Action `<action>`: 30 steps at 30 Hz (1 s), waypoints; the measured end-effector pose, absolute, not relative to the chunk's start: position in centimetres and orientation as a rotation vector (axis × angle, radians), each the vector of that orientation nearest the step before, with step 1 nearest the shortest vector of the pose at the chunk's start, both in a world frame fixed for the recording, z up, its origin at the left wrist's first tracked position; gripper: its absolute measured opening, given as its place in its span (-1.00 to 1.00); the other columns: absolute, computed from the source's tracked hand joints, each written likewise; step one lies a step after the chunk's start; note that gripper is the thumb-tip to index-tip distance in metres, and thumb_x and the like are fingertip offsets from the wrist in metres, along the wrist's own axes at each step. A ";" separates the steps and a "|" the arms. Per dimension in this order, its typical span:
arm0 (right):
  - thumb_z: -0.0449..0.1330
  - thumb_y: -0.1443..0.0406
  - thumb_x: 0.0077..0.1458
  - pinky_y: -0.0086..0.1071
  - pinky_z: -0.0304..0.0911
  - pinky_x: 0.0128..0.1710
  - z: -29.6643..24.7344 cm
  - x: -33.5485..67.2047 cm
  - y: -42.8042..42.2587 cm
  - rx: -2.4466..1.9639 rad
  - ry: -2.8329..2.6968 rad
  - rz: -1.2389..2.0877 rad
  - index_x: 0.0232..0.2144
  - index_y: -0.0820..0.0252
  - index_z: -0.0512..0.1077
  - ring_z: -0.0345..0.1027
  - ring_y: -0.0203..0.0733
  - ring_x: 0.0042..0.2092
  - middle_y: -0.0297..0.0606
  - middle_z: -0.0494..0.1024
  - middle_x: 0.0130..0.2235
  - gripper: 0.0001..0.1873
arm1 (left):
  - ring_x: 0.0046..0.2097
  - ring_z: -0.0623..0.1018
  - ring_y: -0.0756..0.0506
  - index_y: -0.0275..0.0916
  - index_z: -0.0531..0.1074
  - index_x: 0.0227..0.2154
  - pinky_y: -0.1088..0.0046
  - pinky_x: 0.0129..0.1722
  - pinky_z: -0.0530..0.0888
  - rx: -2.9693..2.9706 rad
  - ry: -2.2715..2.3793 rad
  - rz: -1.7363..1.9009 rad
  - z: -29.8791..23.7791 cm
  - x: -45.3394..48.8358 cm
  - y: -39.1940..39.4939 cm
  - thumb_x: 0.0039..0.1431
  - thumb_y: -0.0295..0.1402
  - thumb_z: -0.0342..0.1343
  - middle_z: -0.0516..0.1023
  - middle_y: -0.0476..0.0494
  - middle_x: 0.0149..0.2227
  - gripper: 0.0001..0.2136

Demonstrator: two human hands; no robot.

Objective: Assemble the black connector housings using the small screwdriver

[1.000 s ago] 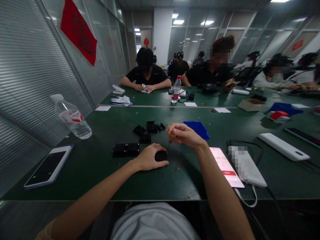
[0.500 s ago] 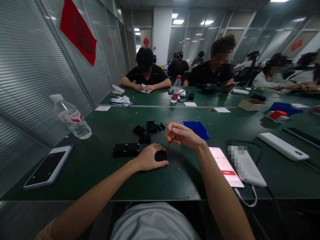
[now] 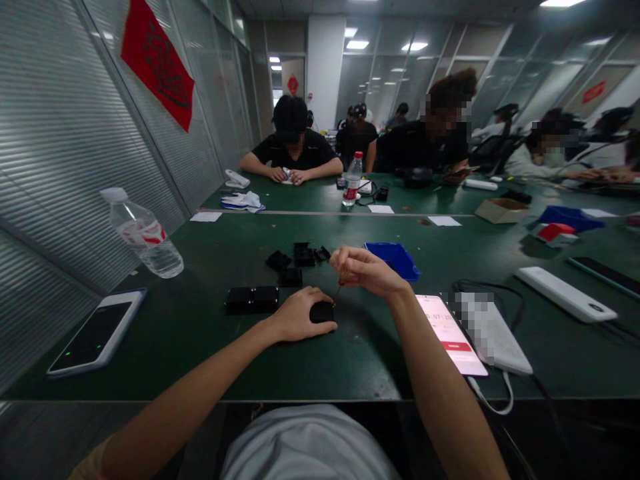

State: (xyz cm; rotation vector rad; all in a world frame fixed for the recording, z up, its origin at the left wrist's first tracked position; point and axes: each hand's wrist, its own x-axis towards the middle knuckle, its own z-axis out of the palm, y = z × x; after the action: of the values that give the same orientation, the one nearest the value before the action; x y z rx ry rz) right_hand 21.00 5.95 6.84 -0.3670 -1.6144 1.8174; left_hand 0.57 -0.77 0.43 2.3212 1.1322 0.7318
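Small blk case (image 3: 321, 312) flat on table, approx. centre, near side; L. hand (image 3: 297, 315) over its left part, thumb along near edge, fingers along far side, so it's pinched betw. the two. Long axis of case: can't tell, left end hidden. Screwdriver (image 3: 339, 289) in R. hand (image 3: 367, 268), gripped in curled fingers, handle mostly covered; shaft slants down & slightly left, tip at case's far right corner, contact can't be confirmed. Left of L. hand: joined pair of glossy blk boxes (image 3: 252, 299), long axis L–R. Beyond: loose blk plastic parts (image 3: 303, 254), grouped; blue tray (image 3: 406, 260) just past R. hand. Lit phone (image 3: 450, 333) by R. forearm; 2nd phone (image 3: 97, 333) far left, water bottle (image 3: 150, 240) behind it. Surface: dk green tabletop (image 3: 300, 373), scuffed, w/ seam running across. Two co-workers in blk shirts opp., more people further back. Room: office, blinds (image 3: 50, 167) along left w/ red hanging (image 3: 160, 67), glass partitions (image 3: 390, 73) at rear, ceiling lights on.
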 end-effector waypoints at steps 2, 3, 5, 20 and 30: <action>0.42 0.08 0.07 -0.54 -0.01 -0.56 6.8 21.1 6.0 -0.385 -1.629 1.798 -0.44 0.27 0.44 0.05 -0.47 -0.52 -0.36 0.34 -0.37 -0.61 | 0.02 0.56 -0.24 -0.20 0.55 -0.10 0.19 0.12 0.47 2.319 1.131 0.733 0.5 0.6 -0.8 0.10 -0.21 0.38 0.60 -0.18 -0.05 -0.67; 0.42 0.07 0.06 -0.54 0.01 -0.55 6.7 21.2 6.1 -0.392 -1.637 1.793 -0.44 0.27 0.45 0.06 -0.46 -0.52 -0.37 0.33 -0.39 -0.61 | 0.02 0.56 -0.24 -0.21 0.54 -0.10 0.20 0.12 0.47 2.317 1.130 0.735 0.5 0.6 -0.8 0.10 -0.21 0.38 0.60 -0.18 -0.04 -0.67; 0.43 0.06 0.06 -0.54 0.04 -0.55 6.6 21.2 6.2 -0.399 -1.645 1.792 -0.40 0.27 0.47 0.08 -0.46 -0.52 -0.39 0.32 -0.44 -0.61 | 0.02 0.56 -0.24 -0.21 0.54 -0.10 0.20 0.11 0.47 2.314 1.127 0.739 0.5 0.6 -0.8 0.10 -0.22 0.38 0.60 -0.18 -0.04 -0.66; 0.40 0.09 0.11 -0.54 0.04 -0.56 6.7 21.6 6.5 -0.369 -1.709 1.766 -0.32 0.28 0.51 0.11 -0.47 -0.54 -0.33 0.45 -0.40 -0.65 | 0.03 0.56 -0.25 -0.22 0.54 -0.09 0.19 0.11 0.46 2.322 1.128 0.723 0.4 0.6 -0.8 0.10 -0.21 0.38 0.60 -0.19 -0.05 -0.65; 0.41 0.13 0.07 -0.58 -0.06 -0.62 7.0 21.4 6.1 -0.330 -1.669 1.896 -0.26 0.26 0.40 0.21 -0.45 -0.56 -0.23 0.60 -0.37 -0.63 | 0.03 0.57 -0.25 -0.24 0.55 -0.07 0.20 0.12 0.46 2.318 1.148 0.717 0.5 0.6 -0.9 0.10 -0.21 0.39 0.60 -0.20 -0.03 -0.63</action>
State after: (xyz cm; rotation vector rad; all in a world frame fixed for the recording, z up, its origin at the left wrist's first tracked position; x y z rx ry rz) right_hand 21.43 6.14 7.03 -0.3297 -1.6692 1.8961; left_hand 0.58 -0.86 0.50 2.3184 1.1484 0.7173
